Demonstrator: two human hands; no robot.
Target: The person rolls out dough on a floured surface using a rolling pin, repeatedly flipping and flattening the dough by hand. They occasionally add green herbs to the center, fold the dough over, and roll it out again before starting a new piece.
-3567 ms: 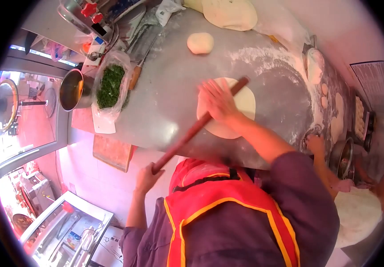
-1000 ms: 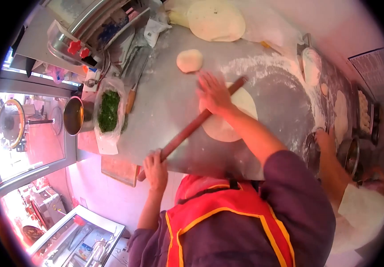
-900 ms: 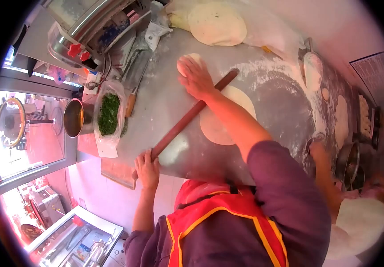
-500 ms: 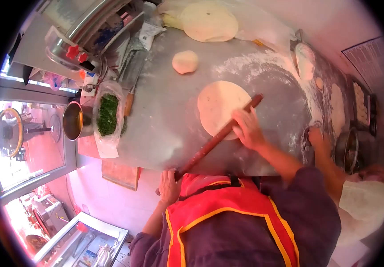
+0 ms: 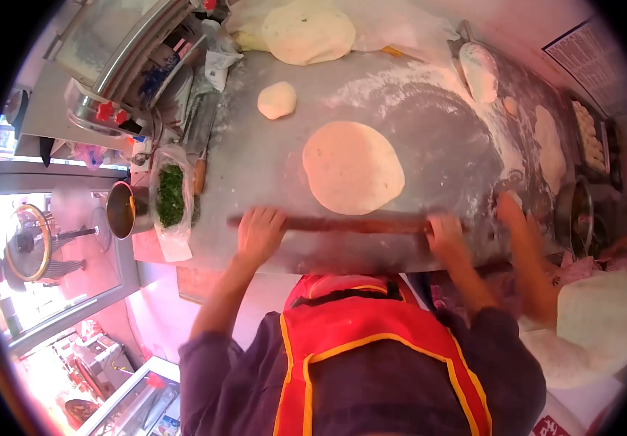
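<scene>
A long dark-red rolling pin (image 5: 360,224) lies crosswise near the front edge of the metal worktop (image 5: 237,167). My left hand (image 5: 261,234) is closed over its left part, and my right hand (image 5: 447,234), slightly blurred, grips it close to the right end. Just beyond the pin rests a flat, rounded sheet of dough (image 5: 353,167), with a small gap between them. Farther back to the left sits a small dough ball (image 5: 277,100).
At the back lies another large dough sheet (image 5: 308,31). Chopped greens (image 5: 171,195) in a plastic-lined container stand left, beside a metal pot (image 5: 121,210). Flour (image 5: 393,83) is strewn right of centre. A co-worker's hand (image 5: 511,209) touches the worktop's right side.
The rolling pin has swung from a diagonal across the dough to crosswise in front of it. My left hand has come up onto the worktop; my right has moved nearer the front edge.
</scene>
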